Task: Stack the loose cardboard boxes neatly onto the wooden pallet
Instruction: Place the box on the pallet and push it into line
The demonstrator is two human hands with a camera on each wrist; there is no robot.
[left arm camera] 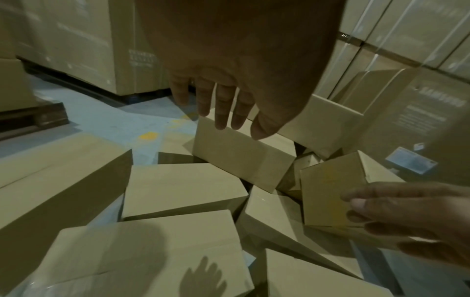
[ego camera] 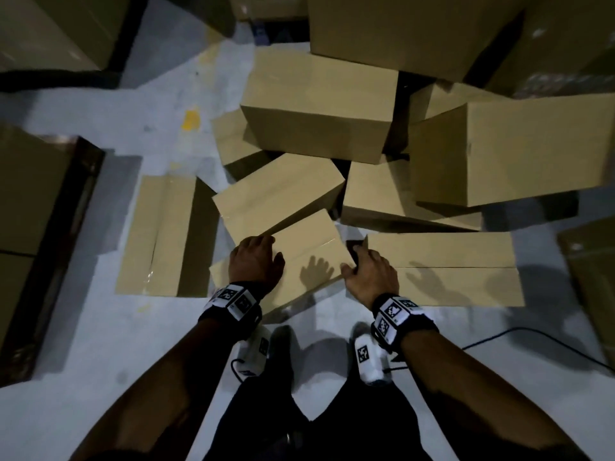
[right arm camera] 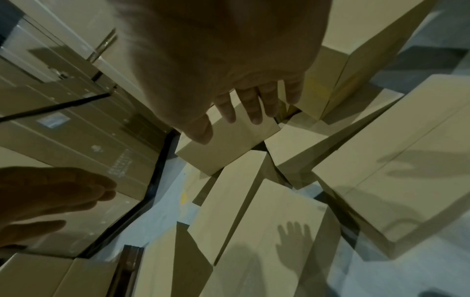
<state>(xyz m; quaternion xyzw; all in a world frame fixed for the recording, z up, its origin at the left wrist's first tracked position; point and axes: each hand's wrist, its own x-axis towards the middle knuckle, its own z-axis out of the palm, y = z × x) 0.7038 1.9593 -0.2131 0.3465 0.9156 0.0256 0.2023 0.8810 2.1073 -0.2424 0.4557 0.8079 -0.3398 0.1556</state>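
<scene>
- Landmark: the nearest box (ego camera: 299, 257), a sealed carton lying tilted on the grey floor (ego camera: 100, 361) directly in front of the person's feet, at the near edge of a loose pile of boxes (ego camera: 319, 104).
- Left hand (ego camera: 256, 261) was over the nearest box's left end; fingers straight and slightly apart in the left wrist view (left arm camera: 221, 108). Contact with the cardboard could not be confirmed.
- Right hand (ego camera: 371, 272) was at the nearest box's right end, in the gap between it and a flat carton (ego camera: 446, 271) lying just to its right. Fingers extended and spread (right arm camera: 254, 108), holding nothing.
- Key relation: the nearest box's long axis ran left-to-right between the two hands, rising slightly toward the right; each hand stood at one short end, about equally near.
- Judgement: step in hand was a two-handed side grasp; both palms would need to close inward on the ends before lifting.
- A dark pallet edge (ego camera: 76, 207) carrying stacked cartons lay well to the left of the nearest box; whether that is the target pallet, I could not tell.
- Risk (judgement): the carton leaning over the nearest box's far edge (ego camera: 276, 194) might slide when the box is lifted.
</scene>
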